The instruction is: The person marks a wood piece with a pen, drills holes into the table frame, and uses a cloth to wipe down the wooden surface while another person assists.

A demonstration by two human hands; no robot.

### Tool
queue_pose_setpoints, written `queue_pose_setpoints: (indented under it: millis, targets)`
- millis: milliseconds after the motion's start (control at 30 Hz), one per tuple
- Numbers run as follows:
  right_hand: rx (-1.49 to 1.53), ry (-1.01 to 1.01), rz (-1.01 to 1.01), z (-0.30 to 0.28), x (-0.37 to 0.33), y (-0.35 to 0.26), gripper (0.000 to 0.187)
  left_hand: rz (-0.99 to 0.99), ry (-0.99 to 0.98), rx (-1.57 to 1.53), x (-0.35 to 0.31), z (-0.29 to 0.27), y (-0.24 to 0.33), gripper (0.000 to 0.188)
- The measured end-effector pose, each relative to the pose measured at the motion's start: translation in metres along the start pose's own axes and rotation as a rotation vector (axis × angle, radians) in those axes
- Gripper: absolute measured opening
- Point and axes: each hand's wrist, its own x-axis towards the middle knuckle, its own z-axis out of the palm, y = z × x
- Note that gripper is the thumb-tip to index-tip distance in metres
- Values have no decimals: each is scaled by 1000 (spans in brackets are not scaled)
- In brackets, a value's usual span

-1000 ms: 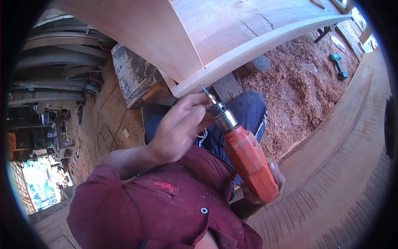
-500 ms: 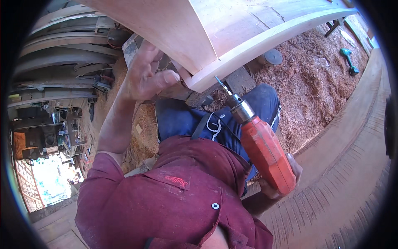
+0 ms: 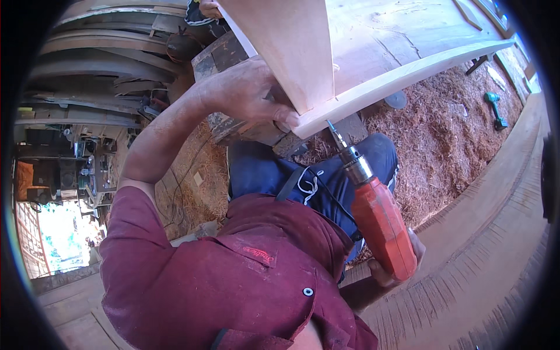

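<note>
My right hand [image 3: 415, 245] grips a red power drill [image 3: 385, 227] by its rear end. The drill's chuck [image 3: 356, 165] holds a thin bit [image 3: 334, 129], its tip at or very near the front edge of a pale wooden rail [image 3: 396, 76]. Whether the tip touches the wood I cannot tell. An upright wooden board [image 3: 291, 46] meets the rail near its left end. My left hand [image 3: 251, 93] wraps round this joint, thumb on the rail's end and a fingertip showing past the board's far side.
Another person's hand [image 3: 210, 8] is at the upper left. Wood shavings [image 3: 443, 134] cover the floor, where a green cordless drill [image 3: 495, 111] lies. Curved planks [image 3: 105, 64] are stacked at left; a large wooden slab [image 3: 466, 233] is at right.
My left hand has moved right and closed round the board's joint. The drill's tip now meets or nearly meets the rail's edge. Another person's hand has appeared at the upper left.
</note>
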Motion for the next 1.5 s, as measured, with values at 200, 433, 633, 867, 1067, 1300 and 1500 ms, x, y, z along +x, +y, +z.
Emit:
queue_pose_setpoints:
  millis: [200, 433, 633, 867, 1067, 1300, 1500]
  targets:
    - [-26, -25, -57, -4, 1, 4, 83, 256, 280, -61, 11, -3, 20, 74]
    - [-45, -17, -43, -4, -1, 7, 82, 386, 616, -848, 22, -10, 39, 66]
    - [45, -59, -3, -8, -5, 11, 88, 191, 876, -947, 40, -15, 85, 48]
    - [16, -57, 22, -6, -7, 17, 88, 142, 893, -870, 37, -17, 89, 36]
    - [33, 3, 12, -5, -2, 13, 84, 473, 1092, -1034, 40, 0, 81, 28]
    - [46, -49, 22, -8, -8, 14, 82, 446, 1066, -983, 35, 3, 76, 36]
    - [-48, -75, -27, -8, -5, 14, 80, 414, 846, -915, 24, 3, 66, 55]
